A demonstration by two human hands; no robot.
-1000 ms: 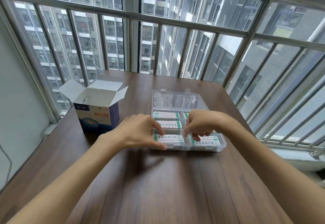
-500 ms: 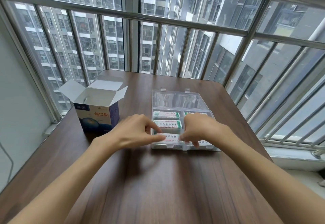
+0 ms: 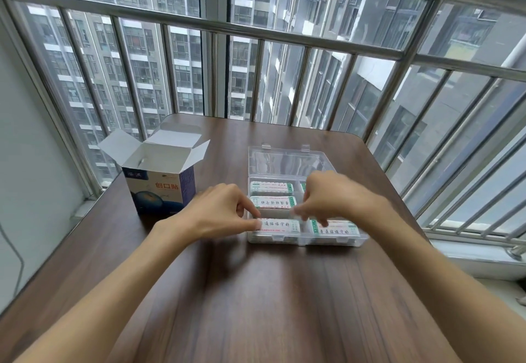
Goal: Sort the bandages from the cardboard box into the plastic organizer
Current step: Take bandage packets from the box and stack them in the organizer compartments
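Both forearms reach fwd over the table (image 3: 256, 291), hands meeting at the near-left part of the plastic organizer (image 3: 336, 241). Left hand (image 3: 216, 214): palm down, fingers curled, thumb & index tip pinching the left end of the bandage stack (image 3: 280, 226) in the near-left compartment. So left grip is nearly closed on that stack. Right hand (image 3: 338, 197): knuckles up, fingers curled down, tips blurred at the right end of the same stack and over the divider; one fingertip touches the near-right stack (image 3: 336, 228). Can't tell if the right grip actually holds anything.

Organizer: clear, lid (image 3: 287, 162) laid open flat at the far side, sits center-right on the table. Left column has 3 compartments, each w/ a stack of white, green-edged bandage packets: far stack (image 3: 270, 187), middle stack (image 3: 273, 201), near one. Right column: near compartment filled; far ones mostly hidden by right hand.

Cardboard box (image 3: 160, 189): upright, left of the organizer, apart from it, top flaps open. Contents not visible.
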